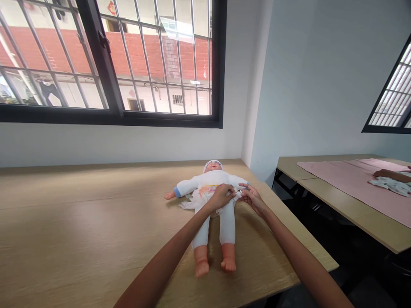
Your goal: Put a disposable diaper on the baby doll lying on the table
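A baby doll (201, 233) in a white suit and white cap lies on its back on the table, feet toward me. A white diaper (205, 192) with a coloured print on its front is wrapped about its hips, and one loose side wing spreads out at the left. My left hand (223, 196) rests on the diaper's front at the right, fingers bent together on its edge. Close beside it, my right hand (253, 200) pinches the white side piece of the diaper, with some fingers raised. The exact fingertip contact is small and partly hidden.
The wooden table (80, 235) meets the wall below a barred window (160, 64). Its right edge runs close to my right forearm. Across a gap stands another table with a pink cloth (346, 184), where another person's hand (391, 174) touches a patterned white cloth (390, 185).
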A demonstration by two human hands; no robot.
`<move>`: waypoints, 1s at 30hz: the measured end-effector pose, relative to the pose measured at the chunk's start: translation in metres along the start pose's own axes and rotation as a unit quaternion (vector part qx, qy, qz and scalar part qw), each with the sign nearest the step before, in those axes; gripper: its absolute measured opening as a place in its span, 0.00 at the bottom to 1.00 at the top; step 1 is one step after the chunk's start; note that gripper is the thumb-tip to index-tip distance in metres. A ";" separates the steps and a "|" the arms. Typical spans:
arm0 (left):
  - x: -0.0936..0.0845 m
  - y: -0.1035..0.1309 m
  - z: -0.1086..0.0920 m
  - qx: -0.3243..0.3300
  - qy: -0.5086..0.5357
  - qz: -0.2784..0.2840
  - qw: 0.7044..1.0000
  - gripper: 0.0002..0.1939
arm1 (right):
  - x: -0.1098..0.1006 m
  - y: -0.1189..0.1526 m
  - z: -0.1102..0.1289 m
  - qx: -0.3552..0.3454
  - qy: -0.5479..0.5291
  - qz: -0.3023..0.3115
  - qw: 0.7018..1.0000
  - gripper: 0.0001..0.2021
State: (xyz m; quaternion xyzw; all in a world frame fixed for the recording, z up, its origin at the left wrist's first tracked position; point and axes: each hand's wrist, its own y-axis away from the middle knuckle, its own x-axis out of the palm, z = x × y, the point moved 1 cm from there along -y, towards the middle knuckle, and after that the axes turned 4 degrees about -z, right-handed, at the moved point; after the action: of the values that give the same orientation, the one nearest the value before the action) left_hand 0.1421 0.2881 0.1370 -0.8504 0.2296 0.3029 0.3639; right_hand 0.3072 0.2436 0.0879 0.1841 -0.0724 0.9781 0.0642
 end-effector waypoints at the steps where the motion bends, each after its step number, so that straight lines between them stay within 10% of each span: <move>1: -0.001 0.000 -0.001 0.000 0.001 0.000 1.000 0.05 | -0.001 0.000 0.000 0.001 0.000 0.001 1.000 0.24; 30: 0.001 0.000 0.001 -0.004 -0.014 0.013 1.000 0.05 | -0.001 -0.001 -0.002 0.004 -0.001 0.008 1.000 0.23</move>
State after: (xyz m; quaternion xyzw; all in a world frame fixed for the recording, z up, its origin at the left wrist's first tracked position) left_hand 0.1426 0.2889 0.1356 -0.8445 0.2337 0.3206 0.3598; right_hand 0.3079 0.2446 0.0853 0.1844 -0.0706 0.9787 0.0554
